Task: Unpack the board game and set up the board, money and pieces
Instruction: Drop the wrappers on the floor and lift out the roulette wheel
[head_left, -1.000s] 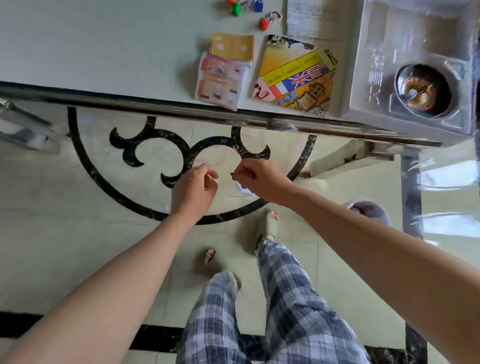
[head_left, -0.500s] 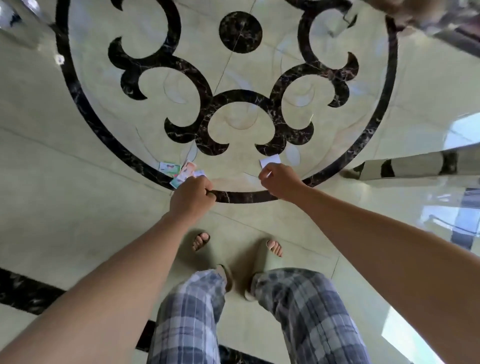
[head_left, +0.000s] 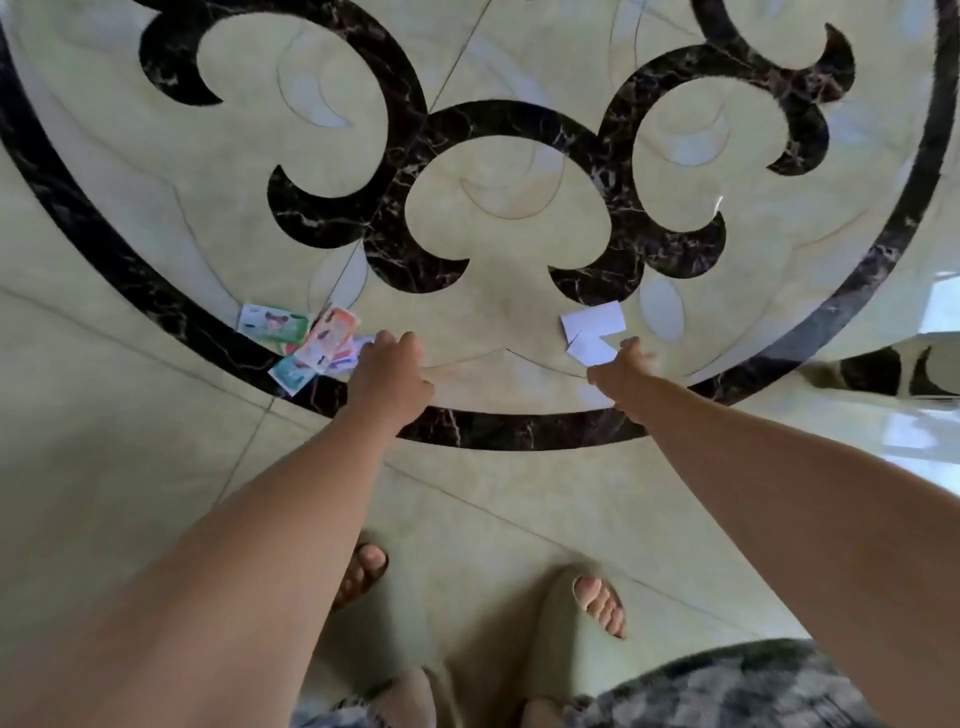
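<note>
1. Left hand (head_left: 387, 371): the fingers reach down to the near edge of the play-money notes (head_left: 306, 343). I cannot tell whether they pinch one.
2. Right hand (head_left: 626, 371): the fingertips meet the lower of two white cards (head_left: 592, 327). It is blurred, so the grip is unclear.
3. The notes fan out at the left hand's 10 o'clock and the cards lie at the right hand's 11 o'clock, all flat on the marble floor (head_left: 156, 467).
4. This looks like thin, light, floppy paper on slick stone. It is probably best slid together, then lifted by an edge.
</note>
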